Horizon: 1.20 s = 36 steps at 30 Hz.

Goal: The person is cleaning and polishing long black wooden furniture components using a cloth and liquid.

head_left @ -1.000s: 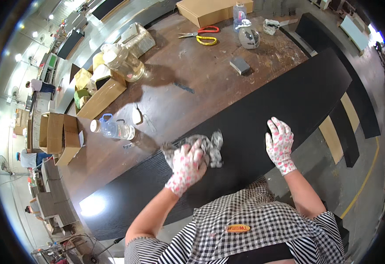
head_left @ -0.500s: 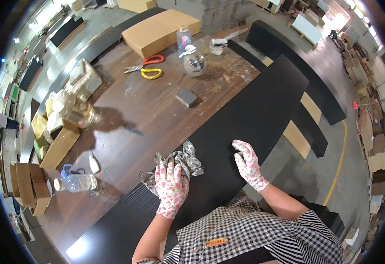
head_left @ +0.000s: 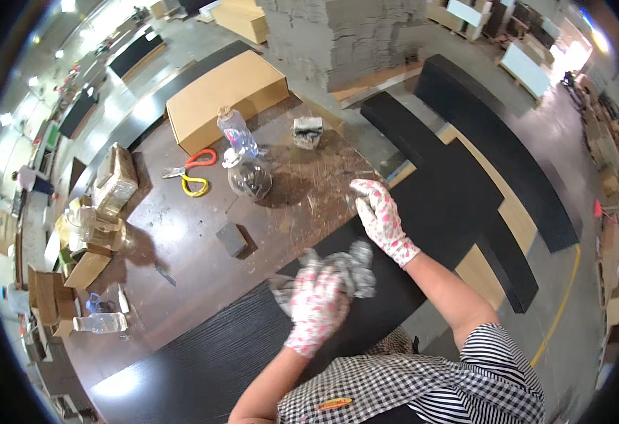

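Note:
A long black board (head_left: pixel 232 339) lies slantwise before me, its surface showing a fine grain. On it, my left hand (head_left: pixel 316 307), in a white glove with pink flowers, presses a crumpled grey cloth (head_left: pixel 359 272), gripped beneath the fingers. Part of the cloth is hidden under the palm. My right hand (head_left: pixel 387 225), in a matching glove, is over the board's far edge, farther right. Its fingers are slightly bent, with a gap at the thumb, and hold nothing I can see. Whether it touches the board is unclear.
The brown table (head_left: pixel 189 283) carries a grey block (head_left: pixel 232 240), red-and-yellow-handled scissors (head_left: pixel 195 169), a round clear jar (head_left: pixel 249 178), clear bottles (head_left: pixel 237 133), a small stained block (head_left: pixel 307 133) and a cardboard box (head_left: pixel 225 95). More black boards (head_left: pixel 497 152) stand at right.
My left hand and the cloth have moved right along the board. My right hand has moved up to the board's far edge. The whole view has shifted.

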Motion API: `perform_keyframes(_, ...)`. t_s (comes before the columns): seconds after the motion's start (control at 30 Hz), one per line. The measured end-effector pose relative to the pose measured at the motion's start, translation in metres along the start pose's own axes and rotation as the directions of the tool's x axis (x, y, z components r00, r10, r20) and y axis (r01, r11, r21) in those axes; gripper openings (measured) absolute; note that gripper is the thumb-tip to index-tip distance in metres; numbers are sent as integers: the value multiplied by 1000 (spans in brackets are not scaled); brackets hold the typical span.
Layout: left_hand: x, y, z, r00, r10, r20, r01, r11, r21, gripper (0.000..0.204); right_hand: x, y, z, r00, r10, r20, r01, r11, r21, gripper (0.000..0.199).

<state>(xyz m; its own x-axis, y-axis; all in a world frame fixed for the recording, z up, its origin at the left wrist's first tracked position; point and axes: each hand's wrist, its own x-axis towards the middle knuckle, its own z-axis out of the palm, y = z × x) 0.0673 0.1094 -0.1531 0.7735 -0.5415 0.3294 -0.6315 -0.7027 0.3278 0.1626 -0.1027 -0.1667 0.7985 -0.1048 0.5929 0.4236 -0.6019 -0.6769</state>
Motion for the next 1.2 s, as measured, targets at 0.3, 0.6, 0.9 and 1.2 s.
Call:
perform_keyframes(0.3, 54, 113, 70, 970, 121, 209, -66, 966, -250, 40, 146, 80, 58, 971, -21, 237, 78, 969, -233, 46)
perform_keyframes(0.6, 63, 101, 59, 995, -41, 96, 56, 985, -162, 38, 165, 72, 14, 993, -91, 72, 85, 993, 83, 37)
perform_keyframes(0.9, 101, 76, 61, 988, -127, 89, 126, 992, 26, 44, 2, 85, -204, 834, 533, -140, -493, 836, 242, 34)
perform_keyframes(1.2, 57, 205, 119, 580, 659, 479, -106, 644, -758, 18, -133, 12, -293, 673, 624, -398, -626, 767, 143, 35)
